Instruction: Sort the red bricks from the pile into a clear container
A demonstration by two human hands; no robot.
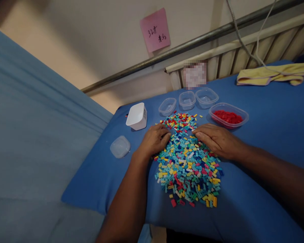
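Note:
A wide heap of small toy building bricks (190,165) in turquoise, yellow, red, blue, white and green lies on the blue sheet. My left hand (155,139) rests at its upper left edge, fingers lightly bent over the bricks and thumb apart. From the other side my right hand (216,139) reaches in, its fingers stretched toward the middle with the thumb alongside. No brick shows in either hand, though some fingertips are hidden. Beyond the hands, the far part of the heap holds many red bricks. A clear plastic container (245,116) of red bricks stands behind my right hand.
Three clear containers, the left one (167,107), middle one (187,101) and right one (207,98), stand behind the heap. A white tub (140,118) and a clear lid (120,147) are at left. A yellow cloth (266,76) and cables lie by the bed rail (233,47).

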